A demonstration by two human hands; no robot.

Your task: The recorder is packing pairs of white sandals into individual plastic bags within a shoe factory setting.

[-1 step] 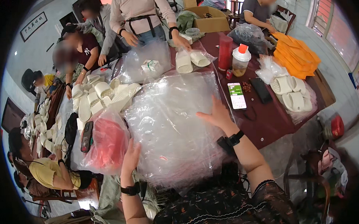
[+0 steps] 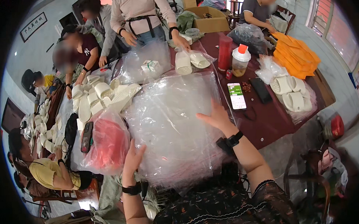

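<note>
A thick stack of clear plastic bags (image 2: 172, 124) lies flat on the table in front of me. My right hand (image 2: 215, 116) is over the stack's right side, fingers stretched and thumb apart, with nothing in it. Beside the stack's lower left edge is my left hand (image 2: 133, 158), its fingers apart, also holding nothing. Whether either palm presses on the plastic I cannot tell. A clear bag with something red inside (image 2: 107, 144) sits just left of my left hand. Behind it is a pile of cream slippers (image 2: 101, 91).
Across the table a person's hand (image 2: 181, 43) touches a pair of cream slippers (image 2: 190, 63). To the right are a lit phone (image 2: 236, 96), a dark wallet-like case (image 2: 261, 89), a shaker cup (image 2: 241, 60), a red tumbler (image 2: 225, 53), bagged slippers (image 2: 293, 94) and orange bags (image 2: 296, 56).
My left hand has shifted slightly right toward the bag stack, its fingers a little more spread. My right hand has barely moved. The slippers under the other person's hand have shifted slightly left.
</note>
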